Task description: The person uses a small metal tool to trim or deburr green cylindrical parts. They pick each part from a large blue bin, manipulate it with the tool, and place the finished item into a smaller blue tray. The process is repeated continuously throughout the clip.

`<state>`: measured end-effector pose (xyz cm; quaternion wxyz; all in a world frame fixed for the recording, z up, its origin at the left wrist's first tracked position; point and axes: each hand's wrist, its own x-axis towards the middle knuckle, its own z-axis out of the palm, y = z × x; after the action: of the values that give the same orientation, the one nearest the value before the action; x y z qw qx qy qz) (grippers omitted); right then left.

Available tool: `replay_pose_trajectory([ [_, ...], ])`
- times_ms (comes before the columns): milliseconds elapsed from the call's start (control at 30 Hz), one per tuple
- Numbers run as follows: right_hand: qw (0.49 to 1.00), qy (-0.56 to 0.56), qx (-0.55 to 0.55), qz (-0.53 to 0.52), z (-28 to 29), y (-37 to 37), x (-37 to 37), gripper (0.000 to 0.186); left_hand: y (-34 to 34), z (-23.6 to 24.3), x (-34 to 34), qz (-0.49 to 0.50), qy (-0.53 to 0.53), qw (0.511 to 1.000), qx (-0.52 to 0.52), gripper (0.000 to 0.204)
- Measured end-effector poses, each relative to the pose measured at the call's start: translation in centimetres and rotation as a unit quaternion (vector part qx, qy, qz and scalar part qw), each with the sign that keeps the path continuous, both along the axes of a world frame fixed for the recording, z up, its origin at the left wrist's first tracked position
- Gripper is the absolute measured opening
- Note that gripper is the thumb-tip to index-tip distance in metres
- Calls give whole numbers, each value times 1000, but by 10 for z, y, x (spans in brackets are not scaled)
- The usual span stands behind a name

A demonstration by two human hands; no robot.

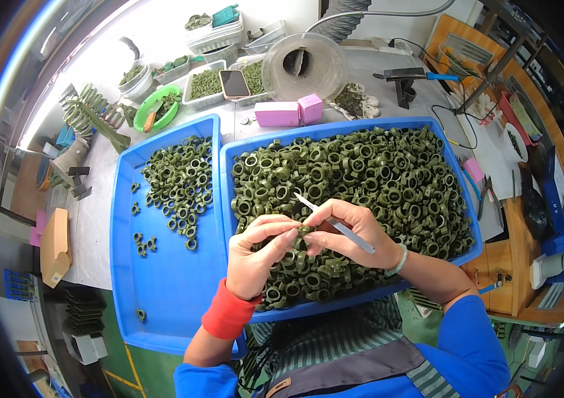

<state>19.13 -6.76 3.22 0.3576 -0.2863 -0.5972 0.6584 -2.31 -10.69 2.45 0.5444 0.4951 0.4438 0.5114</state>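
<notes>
Over the front of a deep blue tray [461, 199] heaped with dark green rings [375, 166], my two hands meet. My left hand [255, 255], with a red wristband, pinches one small green ring [306, 229] between thumb and fingertips. A slim scalpel [345, 232] with a pale handle lies across my right hand [355, 229], held in the fingers, its blade pointing up and left. The right thumb and fingertips also come up to the pinched ring, whose shape is mostly covered. To the left, a second blue tray [156, 292] holds fewer green rings [186, 176].
Behind the trays lie pink blocks [279, 114], a phone [234, 84] on tubs of green pieces, and a clear round container [305, 66]. A green bowl [157, 109] stands farther left. Pliers [490, 196] lie right of the full tray; a cardboard box [55, 249] sits far left.
</notes>
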Motion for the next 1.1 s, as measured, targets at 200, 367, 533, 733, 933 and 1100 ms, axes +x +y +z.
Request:
replay_pose_trajectory([
  [200, 1000, -7, -21, 17, 4, 2, 2, 15, 3, 1, 0, -15, -42, 999, -27, 14],
  [367, 1000, -14, -8, 19, 5, 1, 2, 15, 2, -3, -3, -26, -53, 998, -21, 12],
  [533, 999, -21, 17, 25, 1, 1, 3, 15, 2, -1, -3, -30, -69, 996, -53, 10],
  [733, 998, -31, 38, 29, 3, 1, 2, 16, 1, -4, -6, -45, -58, 994, -83, 12],
  [933, 997, -21, 74, -8, -6, 4, 2, 18, 1, 2, 1, -56, -132, 980, -141, 18],
  [1100, 996, 17, 82, -14, -15, 3, -1, 21, 0, 0, 6, -16, -88, 991, -99, 14],
])
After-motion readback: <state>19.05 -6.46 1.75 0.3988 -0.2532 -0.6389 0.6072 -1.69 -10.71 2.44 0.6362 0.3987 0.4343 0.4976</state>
